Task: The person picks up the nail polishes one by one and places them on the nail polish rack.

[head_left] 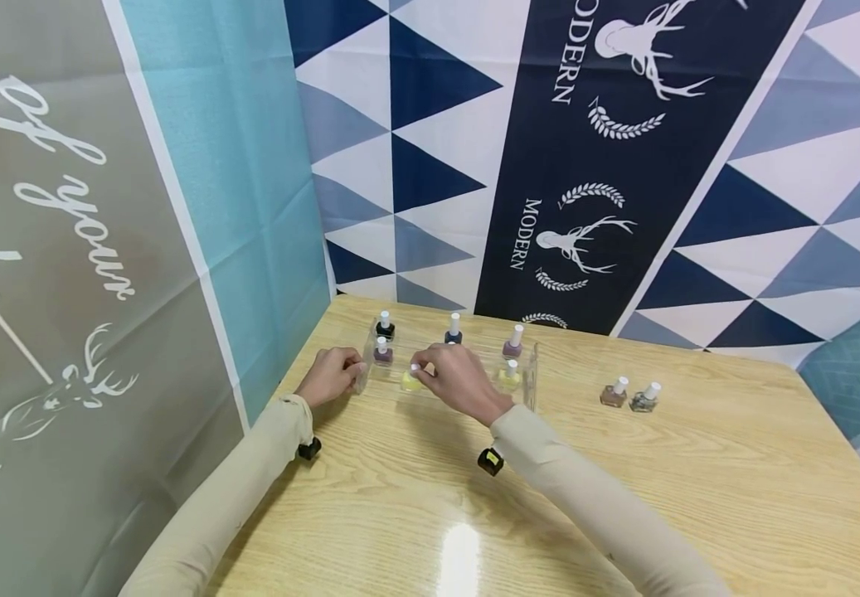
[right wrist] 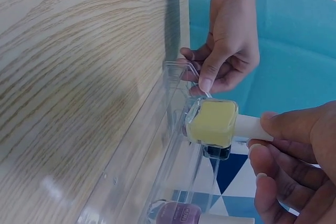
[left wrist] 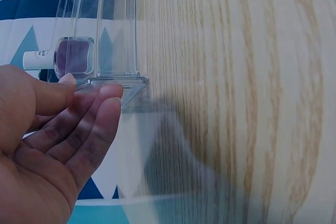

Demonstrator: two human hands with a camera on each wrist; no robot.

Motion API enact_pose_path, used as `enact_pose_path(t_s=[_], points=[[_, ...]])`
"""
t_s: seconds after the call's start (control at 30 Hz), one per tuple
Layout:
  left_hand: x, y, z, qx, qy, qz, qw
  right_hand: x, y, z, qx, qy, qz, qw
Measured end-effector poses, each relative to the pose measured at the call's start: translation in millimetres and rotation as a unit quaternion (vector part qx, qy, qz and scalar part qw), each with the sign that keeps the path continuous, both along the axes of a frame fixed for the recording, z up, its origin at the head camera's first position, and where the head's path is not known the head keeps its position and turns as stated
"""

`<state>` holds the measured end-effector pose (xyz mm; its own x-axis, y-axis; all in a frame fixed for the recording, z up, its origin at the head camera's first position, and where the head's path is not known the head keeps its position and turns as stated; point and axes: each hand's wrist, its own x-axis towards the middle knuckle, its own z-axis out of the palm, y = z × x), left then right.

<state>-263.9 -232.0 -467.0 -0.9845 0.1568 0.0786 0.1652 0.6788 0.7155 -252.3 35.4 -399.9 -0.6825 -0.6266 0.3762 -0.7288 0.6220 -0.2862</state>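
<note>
A clear stepped display rack [left wrist: 116,35] stands on the table. My left hand [head_left: 331,375] grips its left end, thumb on one side and fingers on the other. With thumb and fingertips, my right hand [head_left: 461,380] pinches the white cap of a yellow nail polish bottle [right wrist: 212,123], held over the front of the rack. Behind it to the left are a purple nail polish bottle [head_left: 382,355] and a black one [head_left: 385,330]. A dark blue bottle [head_left: 454,337] stands at the rack's back, partly behind the right hand; a mauve bottle [head_left: 512,349] and another yellow bottle [head_left: 508,380] are towards the right end.
On the table [head_left: 698,481] right of the rack, a brownish bottle [head_left: 613,395] and a greyish bottle [head_left: 644,402] stand side by side. Patterned cloth [head_left: 430,166] hangs behind the table, and a grey and teal cloth [head_left: 250,207] hangs along the left.
</note>
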Motion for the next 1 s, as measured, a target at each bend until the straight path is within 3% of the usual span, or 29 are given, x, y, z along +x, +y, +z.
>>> enact_pose_path(t_s=[0.5,1.0], points=[[1.0,1,1.4,0.001,0.000,0.001,1.0000,-1.9,-10,-9.5,-0.003,-0.012,0.003,1.000],[-0.4,1,1.3,0.000,-0.003,0.001,1.0000,-3.0,-23,-10.9,-0.002,0.020,0.009,1.000]])
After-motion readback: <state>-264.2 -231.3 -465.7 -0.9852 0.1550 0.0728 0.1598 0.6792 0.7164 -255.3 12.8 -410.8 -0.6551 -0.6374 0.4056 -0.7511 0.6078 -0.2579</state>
